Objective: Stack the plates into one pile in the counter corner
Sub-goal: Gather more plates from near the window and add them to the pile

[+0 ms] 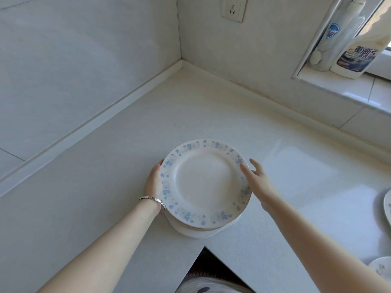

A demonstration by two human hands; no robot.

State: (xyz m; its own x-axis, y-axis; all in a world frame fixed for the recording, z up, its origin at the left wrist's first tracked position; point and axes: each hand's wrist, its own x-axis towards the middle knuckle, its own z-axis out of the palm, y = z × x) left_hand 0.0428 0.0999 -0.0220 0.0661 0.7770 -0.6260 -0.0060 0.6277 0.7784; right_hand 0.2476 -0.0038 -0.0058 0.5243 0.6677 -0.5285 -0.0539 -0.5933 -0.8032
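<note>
Both hands are on the pile now: the stack of plates (205, 185) sits on the counter (105, 166) near its inner front edge, well short of the corner (182, 62) where the two walls meet. The left hand (153, 182) cups the near-left rim, its fingers (157, 166) curled round the side of the stack and partly hidden behind it, so how tightly they press cannot be told, though they look wrapped on the plates. The right hand (257, 182) lies against the opposite rim with its fingers (245, 170) spread apart and loose, one fingertip touching the blue-flowered border, the others lifted clear. That two-sided hold looks meant to steady and square the stack so nothing slides off. The top plate sits slightly off the ones under it, which peek out at the near edge. Beyond the fingertips the bare counter runs up to the corner, so the pile probably has to be pushed or carried that way. Away to the right of the right hand, two more plates (388, 206) poke in at the frame edge, seemingly not yet added. Two cleaner bottles (357, 53) stand on the window sill, far past the right fingers.
</note>
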